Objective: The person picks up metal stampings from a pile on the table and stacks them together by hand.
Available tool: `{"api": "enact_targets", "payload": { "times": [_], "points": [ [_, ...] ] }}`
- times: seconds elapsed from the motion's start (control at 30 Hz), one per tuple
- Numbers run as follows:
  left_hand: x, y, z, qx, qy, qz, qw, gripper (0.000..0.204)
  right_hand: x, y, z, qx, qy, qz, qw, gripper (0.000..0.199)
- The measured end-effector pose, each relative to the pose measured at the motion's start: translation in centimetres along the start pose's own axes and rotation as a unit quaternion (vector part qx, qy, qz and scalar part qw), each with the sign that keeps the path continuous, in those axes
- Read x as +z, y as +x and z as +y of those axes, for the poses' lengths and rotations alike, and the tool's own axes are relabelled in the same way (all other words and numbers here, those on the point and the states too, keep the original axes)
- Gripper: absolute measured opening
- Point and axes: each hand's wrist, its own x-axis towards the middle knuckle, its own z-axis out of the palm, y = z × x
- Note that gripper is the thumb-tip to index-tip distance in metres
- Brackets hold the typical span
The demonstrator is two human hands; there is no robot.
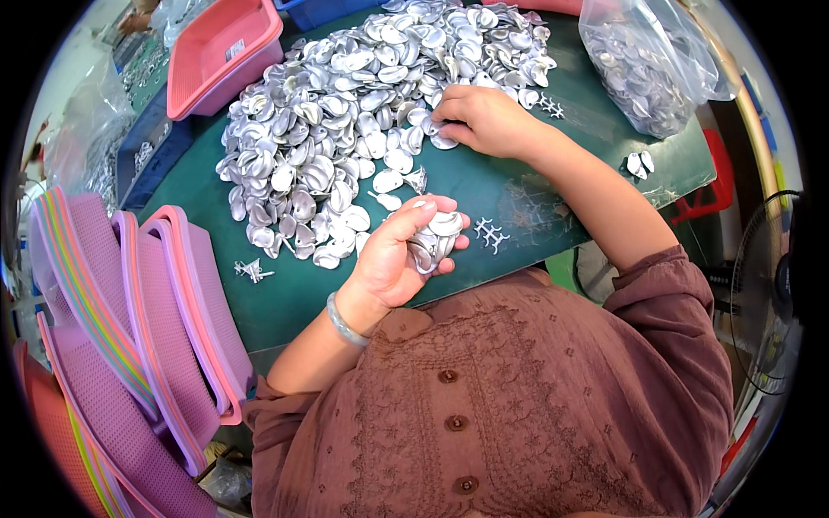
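Observation:
My left hand [393, 250] is palm up near the table's front edge, its fingers curled round several silver petal-shaped metal pieces [445, 226]. A wide pile of the same shiny, curved pieces [345, 95] spreads over the green table [553, 194]. At the pile's near right edge, my right hand [484, 121] reaches down with bent fingers, thumb and fingertips pinching at a silver piece [445, 141]; the fingertips are partly hidden. Just beyond my left hand lie a loose piece [387, 180] and a small spiky silver part [416, 180]. A branched silver part [491, 235] rests right of my left hand.
Pink [226, 56] and blue trays [155, 155] stand at the left. Pink and purple perforated baskets [186, 319] are stacked near left. A clear bag of silver pieces [643, 78] sits far right, two pieces [640, 164] below it. A fan [764, 285] stands at the right.

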Motion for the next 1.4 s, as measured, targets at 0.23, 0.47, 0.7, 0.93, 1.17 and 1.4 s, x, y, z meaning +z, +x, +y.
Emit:
{"api": "enact_targets", "payload": {
  "times": [0.23,0.47,0.7,0.93,1.17,1.4],
  "points": [
    [-0.1,0.0,0.1,-0.001,-0.002,0.002,1.000,0.025,-0.9,-0.1,0.8,0.182,0.260,-0.034,0.948,0.015],
    [-0.2,0.3,0.1,0.000,0.006,-0.012,1.000,0.031,-2.6,-1.2,-0.7,0.310,0.527,-0.081,0.787,0.016],
    [0.4,0.1,0.3,-0.011,-0.027,-0.014,0.999,0.035,-3.8,-1.9,-4.3,0.196,0.497,-0.149,0.832,0.018],
    [-0.2,0.2,-0.2,-0.016,-0.022,-0.033,0.999,0.033,-1.7,-1.8,-2.0,0.141,0.168,-0.064,0.974,0.016],
    [0.0,0.2,-0.1,-0.001,-0.008,-0.004,1.000,0.020,0.1,-1.9,-1.5,0.049,0.024,0.006,0.998,0.016],
    [0.0,0.0,0.0,0.002,0.004,-0.002,1.000,0.019,-0.2,-1.8,-0.2,0.166,0.222,-0.003,0.961,0.015]
  ]
}}
